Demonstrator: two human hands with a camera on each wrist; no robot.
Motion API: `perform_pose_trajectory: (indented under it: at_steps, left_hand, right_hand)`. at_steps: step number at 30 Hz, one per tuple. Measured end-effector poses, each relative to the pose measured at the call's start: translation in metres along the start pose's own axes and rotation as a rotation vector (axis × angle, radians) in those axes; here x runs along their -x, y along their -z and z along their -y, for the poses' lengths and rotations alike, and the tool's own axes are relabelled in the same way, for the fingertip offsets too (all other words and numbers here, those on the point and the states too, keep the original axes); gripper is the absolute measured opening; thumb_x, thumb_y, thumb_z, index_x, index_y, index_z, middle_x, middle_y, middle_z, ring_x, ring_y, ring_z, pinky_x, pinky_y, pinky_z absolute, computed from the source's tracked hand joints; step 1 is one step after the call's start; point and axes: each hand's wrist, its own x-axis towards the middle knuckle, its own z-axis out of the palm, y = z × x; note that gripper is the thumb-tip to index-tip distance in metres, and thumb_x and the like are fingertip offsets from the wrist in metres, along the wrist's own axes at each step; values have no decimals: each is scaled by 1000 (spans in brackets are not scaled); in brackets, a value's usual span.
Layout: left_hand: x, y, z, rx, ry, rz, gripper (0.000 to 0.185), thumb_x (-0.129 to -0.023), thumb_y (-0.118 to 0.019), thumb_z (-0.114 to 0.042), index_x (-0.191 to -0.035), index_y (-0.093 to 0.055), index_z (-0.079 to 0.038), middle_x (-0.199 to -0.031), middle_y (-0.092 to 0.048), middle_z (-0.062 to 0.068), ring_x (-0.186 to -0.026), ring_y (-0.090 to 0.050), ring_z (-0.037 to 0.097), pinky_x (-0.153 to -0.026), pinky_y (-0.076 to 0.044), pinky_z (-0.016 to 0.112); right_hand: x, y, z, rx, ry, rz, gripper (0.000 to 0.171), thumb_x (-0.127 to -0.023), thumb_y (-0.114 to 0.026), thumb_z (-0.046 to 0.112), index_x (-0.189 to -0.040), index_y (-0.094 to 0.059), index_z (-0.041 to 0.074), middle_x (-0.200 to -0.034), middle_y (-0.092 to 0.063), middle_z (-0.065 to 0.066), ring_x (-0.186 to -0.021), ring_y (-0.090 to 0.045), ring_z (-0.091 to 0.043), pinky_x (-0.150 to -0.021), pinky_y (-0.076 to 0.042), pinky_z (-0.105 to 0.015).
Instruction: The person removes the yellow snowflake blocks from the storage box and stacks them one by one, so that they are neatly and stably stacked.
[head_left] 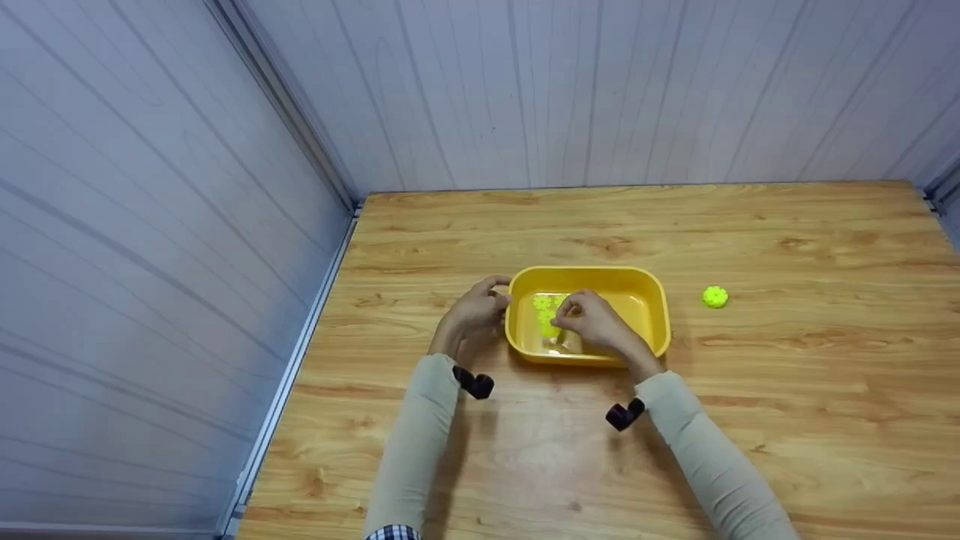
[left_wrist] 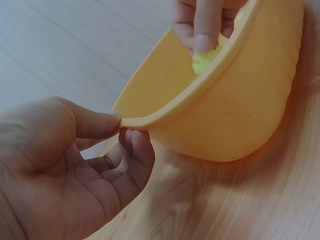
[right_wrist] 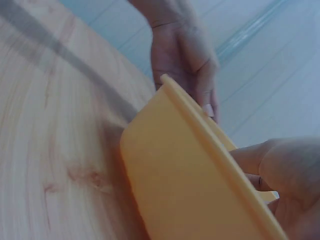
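Note:
A yellow plastic basin (head_left: 634, 279) stands on the wooden table. My left hand (head_left: 474, 313) pinches its left rim between thumb and fingers, as the left wrist view shows closely. Reaching down inside, my right hand (head_left: 594, 321) has its fingertips round a neon-yellow ball-like piece (left_wrist: 204, 60) with a notched edge. Several neon-yellow flower-shaped pieces (head_left: 541, 303) lie on the basin floor, left of my right hand, which partly covers them. In the right wrist view the basin wall (right_wrist: 175, 170) hides most of the right fingertips and the piece.
One neon-yellow ball with a bumpy surface (head_left: 715, 297) lies on the wooden table (head_left: 810, 390) to the right of the basin. A pale panelled wall (head_left: 525, 97) rises behind the table, and another (head_left: 150, 262) runs along its left side.

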Motion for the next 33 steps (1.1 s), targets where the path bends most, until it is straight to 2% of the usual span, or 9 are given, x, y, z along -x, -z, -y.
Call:
perform_pose_trajectory:
  at_steps: [3, 9, 15, 22, 26, 30, 33]
  left_hand:
    - [1, 1, -1, -4, 21, -11, 36, -93, -49, -12, -128, -48, -18, -93, -51, 12, -71, -50, 21, -67, -42, 39]
    - [1, 2, 0, -17, 4, -22, 30, -94, -48, -12, -123, -51, -22, -93, -50, 11, -74, -51, 23, -68, -43, 40]
    - [2, 3, 0, -48, 5, -17, 30, -94, -48, -15, -124, -50, -23, -89, -51, 10, -72, -51, 23, -65, -42, 42]
    - [2, 1, 0, -39, 16, -10, 33, -94, -47, -14, -126, -49, -21, -86, -53, 9, -73, -51, 25, -66, -41, 43]
    - [1, 0, 1, -18, -7, -8, 31, -95, -47, -12, -125, -49, -20, -87, -51, 9, -73, -52, 25, -68, -42, 43]
    - [2, 0, 1, -12, -26, -3, 32, -96, -46, -11, -128, -48, -16, -88, -50, 10, -71, -52, 23, -68, -43, 42]
    - [4, 0, -3, -3, -16, 14, 37, -96, -44, -10, -132, -44, -12, -94, -48, 13, -73, -50, 21, -76, -45, 44]
  right_hand:
    - [1, 5, 0, -62, -10, -6, 18, -85, -65, 28, -87, -64, 11, -101, -51, -8, -97, -49, -25, -79, -42, -39]
    - [5, 15, 3, -156, 3, -42, 18, -85, -66, 29, -85, -65, 11, -102, -52, -9, -97, -48, -25, -81, -40, -38]
    - [10, 25, 5, -175, 10, -70, 22, -84, -67, 32, -87, -63, 10, -104, -53, -9, -96, -48, -24, -79, -41, -38]
    - [16, 38, 4, -223, 6, -83, 30, -84, -66, 33, -93, -63, 5, -104, -52, -11, -96, -48, -25, -77, -40, -35]
    - [21, 47, 7, -244, -1, -94, 29, -86, -65, 28, -96, -62, 1, -104, -52, -13, -96, -48, -27, -76, -40, -35]
    - [34, 58, 23, -233, 0, -113, 26, -88, -62, 21, -97, -60, -4, -101, -54, -16, -94, -49, -30, -74, -41, -34]
    - [37, 62, 21, -233, 12, -117, 29, -89, -62, 25, -97, -60, -3, -102, -53, -15, -94, -49, -30, -75, -42, -35]
